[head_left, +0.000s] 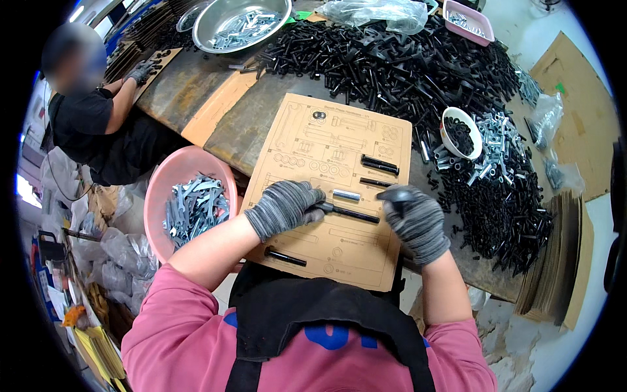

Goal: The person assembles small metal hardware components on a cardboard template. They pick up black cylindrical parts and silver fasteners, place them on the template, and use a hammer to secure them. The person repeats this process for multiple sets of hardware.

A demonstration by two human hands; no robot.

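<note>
Our left hand [286, 206] pinches the black rod [354, 214] by its nine o'clock end, over the board [382, 264]. We can't tell if our right hand [415, 220] grips. It looks stiff and slippery, best held mid-way.

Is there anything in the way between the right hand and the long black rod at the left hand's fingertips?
Nothing visible is: only cardboard shows between the right hand and the near end of the black rod. The silver tube lies beside the rod, outside that gap.
</note>
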